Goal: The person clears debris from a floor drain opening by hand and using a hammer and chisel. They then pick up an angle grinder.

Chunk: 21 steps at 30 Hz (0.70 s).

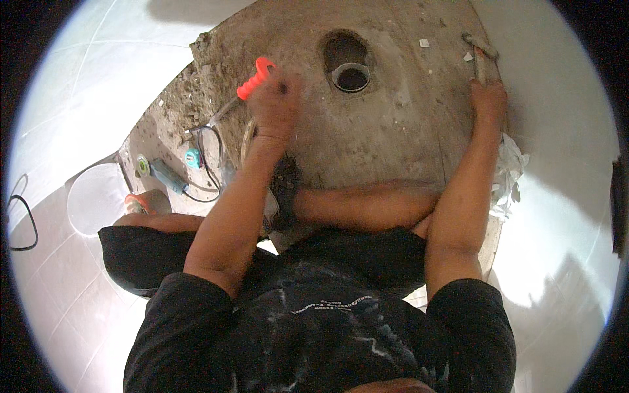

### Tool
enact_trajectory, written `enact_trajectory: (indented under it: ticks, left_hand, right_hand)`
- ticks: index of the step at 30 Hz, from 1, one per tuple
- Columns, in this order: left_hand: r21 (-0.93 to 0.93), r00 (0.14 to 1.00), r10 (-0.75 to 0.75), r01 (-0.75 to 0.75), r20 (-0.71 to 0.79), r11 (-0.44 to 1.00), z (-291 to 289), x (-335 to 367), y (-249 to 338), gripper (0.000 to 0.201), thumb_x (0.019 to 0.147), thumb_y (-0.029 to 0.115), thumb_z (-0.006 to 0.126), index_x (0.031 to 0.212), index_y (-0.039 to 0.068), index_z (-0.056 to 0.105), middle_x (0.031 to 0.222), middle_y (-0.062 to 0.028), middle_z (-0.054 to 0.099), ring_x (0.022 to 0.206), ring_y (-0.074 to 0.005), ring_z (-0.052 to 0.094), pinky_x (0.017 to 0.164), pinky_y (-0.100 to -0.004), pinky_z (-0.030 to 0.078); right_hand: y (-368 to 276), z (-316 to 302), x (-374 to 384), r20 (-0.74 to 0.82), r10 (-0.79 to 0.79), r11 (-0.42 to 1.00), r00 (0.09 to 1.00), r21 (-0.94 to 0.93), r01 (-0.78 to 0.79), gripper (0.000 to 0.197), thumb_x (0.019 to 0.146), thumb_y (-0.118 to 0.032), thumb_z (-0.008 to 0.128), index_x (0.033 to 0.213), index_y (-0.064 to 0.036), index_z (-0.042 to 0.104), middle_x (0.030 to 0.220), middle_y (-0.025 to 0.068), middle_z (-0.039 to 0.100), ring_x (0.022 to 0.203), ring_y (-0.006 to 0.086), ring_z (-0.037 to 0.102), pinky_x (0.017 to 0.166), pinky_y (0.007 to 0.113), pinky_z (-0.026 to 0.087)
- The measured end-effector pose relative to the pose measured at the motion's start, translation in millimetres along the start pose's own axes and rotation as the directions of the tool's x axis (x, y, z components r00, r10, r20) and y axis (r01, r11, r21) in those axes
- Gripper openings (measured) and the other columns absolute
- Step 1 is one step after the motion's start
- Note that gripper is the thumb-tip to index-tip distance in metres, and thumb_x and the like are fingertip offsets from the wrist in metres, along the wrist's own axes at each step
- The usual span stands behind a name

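My left hand (275, 105) is smeared by motion above the rough concrete floor (386, 131). Right beside it is a chisel with an orange-red ribbed grip and round guard (254, 80), its metal shaft slanting down to the left. Whether my fingers hold anything there cannot be made out. Over at the right, close to the wall, my right hand (489, 101) is closed around the handle of a hammer (480, 56), whose dark head lies at the far end. Between my hands, farther off, a round pipe opening (351, 77) sits in a hollow of the floor.
Left of my forearm lie an angle grinder (169, 177) with a black cable (213, 177) and a teal tape measure (192, 158). Broken rubble (177, 98) edges the concrete at left. A crumpled white plastic bag (510, 173) rests by my right forearm. Pale tiled walls (557, 98) curve around.
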<state>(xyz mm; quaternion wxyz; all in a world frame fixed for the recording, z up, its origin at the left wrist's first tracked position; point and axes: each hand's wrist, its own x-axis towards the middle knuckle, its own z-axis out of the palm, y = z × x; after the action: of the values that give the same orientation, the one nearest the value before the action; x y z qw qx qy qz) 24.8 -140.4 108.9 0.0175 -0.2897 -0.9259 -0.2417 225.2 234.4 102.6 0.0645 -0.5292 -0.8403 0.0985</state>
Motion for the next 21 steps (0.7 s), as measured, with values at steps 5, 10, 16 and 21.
enact_trajectory:
  ticks: [5, 10, 16, 21]
  left_hand:
    - [0.056, 0.967, -0.173, 0.187, -0.188, 0.981, -36, 20, -46, 0.039, 0.079, 0.024, 0.077, 0.105, -0.002, 0.065, 0.107, -0.0260, 0.065, 0.106, -0.0446, 0.059, 0.090, -0.0511, 0.047]
    - [0.080, 0.973, -0.229, 0.226, 0.029, 0.971, -29, 24, -49, 0.040, 0.076, 0.015, 0.076, 0.110, -0.002, 0.066, 0.120, -0.0264, 0.061, 0.123, -0.0463, 0.048, 0.107, -0.0505, 0.038]
    - [0.195, 0.979, -0.154, 0.127, 0.133, 0.973, -25, 27, -72, 0.039, 0.077, 0.018, 0.075, 0.111, 0.000, 0.068, 0.122, -0.0228, 0.062, 0.123, -0.0447, 0.049, 0.106, -0.0493, 0.039]
    - [0.325, 0.973, -0.133, 0.066, 0.188, 0.943, -43, 27, -36, 0.033, 0.082, 0.024, 0.071, 0.109, 0.005, 0.069, 0.117, -0.0170, 0.065, 0.120, -0.0399, 0.053, 0.102, -0.0496, 0.041]
  right_hand:
    - [-4, -6, 25, 0.313, 0.195, 0.980, 0.930, -0.017, -0.199, 0.067, 0.077, -0.036, 0.077, 0.132, -0.0026, 0.056, 0.124, 0.0236, 0.064, 0.116, 0.0401, 0.061, 0.097, 0.048, 0.049]
    - [-17, 12, 7, 0.109, 0.100, 0.992, 0.989, 0.066, -0.107, 0.066, 0.073, -0.029, 0.080, 0.127, 0.0013, 0.057, 0.119, 0.0262, 0.065, 0.109, 0.0425, 0.064, 0.094, 0.047, 0.051]
    - [-18, 23, 2, 0.164, -0.077, 0.990, 0.984, 0.128, 0.056, 0.058, 0.075, -0.021, 0.076, 0.120, 0.0092, 0.057, 0.114, 0.0312, 0.065, 0.109, 0.0442, 0.063, 0.094, 0.047, 0.051]
    - [-32, 9, -12, 0.109, 0.044, 0.977, 0.993, 0.204, -0.066, 0.059, 0.077, -0.019, 0.074, 0.125, 0.0084, 0.054, 0.118, 0.0314, 0.063, 0.109, 0.0460, 0.063, 0.094, 0.048, 0.051]
